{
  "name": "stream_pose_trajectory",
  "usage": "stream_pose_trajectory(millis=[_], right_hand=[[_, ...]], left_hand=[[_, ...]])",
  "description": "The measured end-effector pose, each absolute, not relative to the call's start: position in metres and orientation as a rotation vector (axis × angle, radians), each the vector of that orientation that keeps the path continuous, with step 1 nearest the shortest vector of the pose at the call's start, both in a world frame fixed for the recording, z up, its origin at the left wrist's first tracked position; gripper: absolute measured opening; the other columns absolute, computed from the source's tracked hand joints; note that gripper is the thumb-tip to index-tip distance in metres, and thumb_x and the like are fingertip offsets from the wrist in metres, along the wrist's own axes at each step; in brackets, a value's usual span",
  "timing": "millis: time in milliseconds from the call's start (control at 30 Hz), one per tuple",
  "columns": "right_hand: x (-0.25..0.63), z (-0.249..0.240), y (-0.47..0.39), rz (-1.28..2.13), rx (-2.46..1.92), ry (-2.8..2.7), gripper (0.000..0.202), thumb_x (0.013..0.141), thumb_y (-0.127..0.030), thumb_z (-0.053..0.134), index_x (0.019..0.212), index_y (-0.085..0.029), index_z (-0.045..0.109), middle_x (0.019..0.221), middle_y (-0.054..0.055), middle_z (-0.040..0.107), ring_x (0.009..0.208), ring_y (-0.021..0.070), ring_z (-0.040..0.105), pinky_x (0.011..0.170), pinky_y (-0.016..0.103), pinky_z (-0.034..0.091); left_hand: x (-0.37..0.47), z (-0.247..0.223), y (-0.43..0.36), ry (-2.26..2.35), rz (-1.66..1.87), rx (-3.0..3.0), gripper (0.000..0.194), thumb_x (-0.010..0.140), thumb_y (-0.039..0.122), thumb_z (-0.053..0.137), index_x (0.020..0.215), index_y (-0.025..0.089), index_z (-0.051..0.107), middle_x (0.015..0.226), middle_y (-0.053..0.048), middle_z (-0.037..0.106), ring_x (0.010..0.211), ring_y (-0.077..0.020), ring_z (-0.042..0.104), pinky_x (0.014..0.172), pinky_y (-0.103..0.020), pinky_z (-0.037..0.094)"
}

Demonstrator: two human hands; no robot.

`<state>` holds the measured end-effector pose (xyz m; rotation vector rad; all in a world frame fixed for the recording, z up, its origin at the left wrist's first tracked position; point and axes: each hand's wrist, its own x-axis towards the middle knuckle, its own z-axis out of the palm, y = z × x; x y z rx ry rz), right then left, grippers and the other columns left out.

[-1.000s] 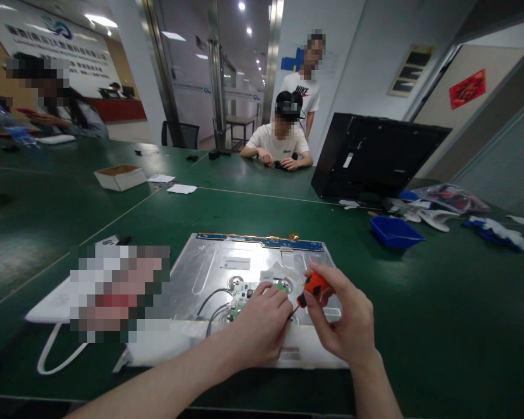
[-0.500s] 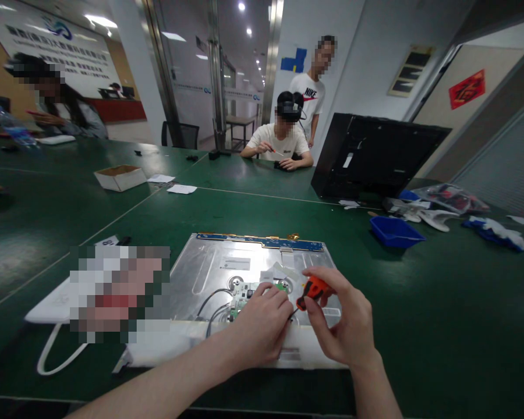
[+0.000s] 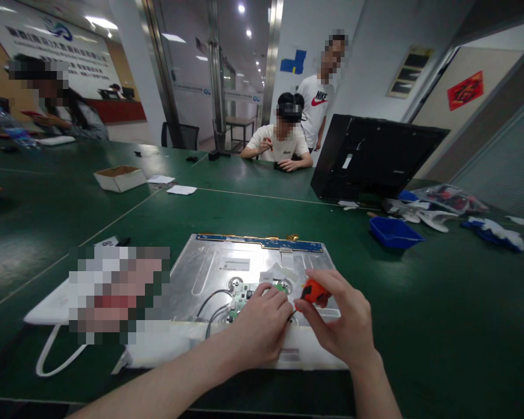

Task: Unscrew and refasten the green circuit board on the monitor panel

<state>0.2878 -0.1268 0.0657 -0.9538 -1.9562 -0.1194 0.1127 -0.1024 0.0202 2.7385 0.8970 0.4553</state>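
Note:
A bare metal display panel (image 3: pixel 209 265) lies before me, its back up, with a blue circuit strip (image 3: pixel 266 242) along the far edge. At its middle sits a green circuit board (image 3: pixel 240 294) with black cables (image 3: pixel 209 305) running from its left side. My right hand (image 3: pixel 347 317) grips the orange and black handle of a screwdriver (image 3: pixel 314 293) between thumb and fingers, the tool tilted toward the board. Beside its shaft, my left hand (image 3: pixel 264 320) rests over the board's right part with fingers curled in. The screwdriver's tip and whatever those fingers hold are hidden.
Left of the panel lies a white bag (image 3: pixel 52 299), partly blurred out. A blue tray (image 3: pixel 395 231) and a large black monitor casing (image 3: pixel 375 157) stand to the right. An open white box (image 3: pixel 120 177) is farther left. Co-workers are around the green table (image 3: pixel 244 209).
My right thumb and fingers have shifted around the screwdriver handle, which has turned slightly. My left hand stays in place. The standing person across the table has moved a little right.

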Motion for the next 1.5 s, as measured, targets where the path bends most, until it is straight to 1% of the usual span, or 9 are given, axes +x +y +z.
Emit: stream_pose_trajectory(millis=[133, 333, 533, 767, 900, 1200, 1300, 1433, 1500], right_hand=[[0.2866, 0.0692, -0.1292, -0.052, -0.947, -1.956, 0.042, 0.088, -0.016, 0.054, 0.130, -0.019, 0.048, 0.094, 0.005, 0.066, 0.062, 0.0125, 0.057, 0.052, 0.025, 0.049], [0.2865, 0.0684, -0.1284, -0.100, -0.939, -1.935, 0.039, 0.087, -0.015, 0.057, 0.125, -0.020, 0.050, 0.086, 0.003, 0.064, 0.058, 0.0116, 0.055, 0.051, 0.024, 0.047], [0.2876, 0.0656, -0.1259, -0.173, -0.948, -1.942, 0.036, 0.087, -0.022, 0.065, 0.120, -0.020, 0.051, 0.076, -0.001, 0.059, 0.055, 0.0107, 0.050, 0.048, 0.022, 0.044], [0.2875, 0.0685, -0.1298, -0.070, -0.956, -1.958, 0.043, 0.088, -0.017, 0.054, 0.130, -0.019, 0.048, 0.096, 0.006, 0.067, 0.061, 0.0127, 0.056, 0.052, 0.025, 0.050], [0.2869, 0.0678, -0.1296, -0.118, -0.972, -1.938, 0.043, 0.087, -0.017, 0.055, 0.130, -0.018, 0.048, 0.089, 0.004, 0.067, 0.057, 0.0120, 0.055, 0.050, 0.024, 0.049], [0.2871, 0.0653, -0.1266, -0.184, -0.948, -1.925, 0.038, 0.087, -0.021, 0.064, 0.123, -0.022, 0.051, 0.080, -0.001, 0.061, 0.055, 0.0109, 0.051, 0.048, 0.023, 0.044], [0.2875, 0.0658, -0.1273, -0.166, -0.953, -1.937, 0.038, 0.087, -0.021, 0.063, 0.123, -0.021, 0.051, 0.084, 0.001, 0.063, 0.056, 0.0116, 0.052, 0.049, 0.024, 0.045], [0.2871, 0.0679, -0.1296, -0.103, -0.951, -1.948, 0.040, 0.087, -0.017, 0.055, 0.127, -0.019, 0.049, 0.097, 0.006, 0.066, 0.059, 0.0122, 0.056, 0.052, 0.025, 0.049], [0.2867, 0.0686, -0.1300, -0.111, -0.962, -1.938, 0.041, 0.087, -0.017, 0.054, 0.127, -0.019, 0.049, 0.094, 0.006, 0.067, 0.058, 0.0122, 0.056, 0.051, 0.025, 0.049]], left_hand=[[0.1131, 0.0206, -0.1020, 0.896, 0.435, 2.747, 0.022, 0.084, 0.019, 0.052, 0.105, 0.017, 0.059, 0.104, -0.010, 0.063, 0.101, -0.0271, 0.056, 0.103, -0.046, 0.035], [0.1127, 0.0190, -0.1022, 0.906, 0.458, 2.741, 0.019, 0.085, 0.018, 0.052, 0.102, 0.017, 0.058, 0.102, -0.010, 0.063, 0.100, -0.0264, 0.056, 0.102, -0.046, 0.036], [0.1132, 0.0189, -0.1023, 0.913, 0.494, 2.742, 0.017, 0.088, 0.018, 0.050, 0.102, 0.016, 0.059, 0.101, -0.010, 0.064, 0.100, -0.0265, 0.057, 0.101, -0.045, 0.037], [0.1141, 0.0196, -0.1027, 0.909, 0.484, 2.740, 0.018, 0.086, 0.018, 0.051, 0.103, 0.016, 0.060, 0.102, -0.010, 0.063, 0.099, -0.0267, 0.057, 0.101, -0.046, 0.036], [0.1136, 0.0188, -0.1025, 0.903, 0.488, 2.746, 0.018, 0.086, 0.017, 0.051, 0.103, 0.017, 0.059, 0.102, -0.010, 0.063, 0.099, -0.0263, 0.056, 0.102, -0.045, 0.035], [0.1123, 0.0206, -0.1023, 0.900, 0.488, 2.743, 0.018, 0.088, 0.018, 0.050, 0.103, 0.017, 0.059, 0.103, -0.010, 0.063, 0.100, -0.0258, 0.057, 0.101, -0.044, 0.037], [0.1128, 0.0203, -0.1020, 0.897, 0.483, 2.739, 0.017, 0.088, 0.018, 0.049, 0.103, 0.016, 0.059, 0.102, -0.010, 0.064, 0.100, -0.0258, 0.057, 0.101, -0.045, 0.037], [0.1132, 0.0201, -0.1019, 0.894, 0.489, 2.734, 0.018, 0.087, 0.018, 0.051, 0.103, 0.017, 0.059, 0.101, -0.010, 0.063, 0.099, -0.0254, 0.057, 0.102, -0.045, 0.035], [0.1131, 0.0202, -0.1021, 0.894, 0.491, 2.732, 0.018, 0.087, 0.018, 0.051, 0.103, 0.017, 0.059, 0.101, -0.009, 0.063, 0.099, -0.0252, 0.057, 0.103, -0.045, 0.035]])
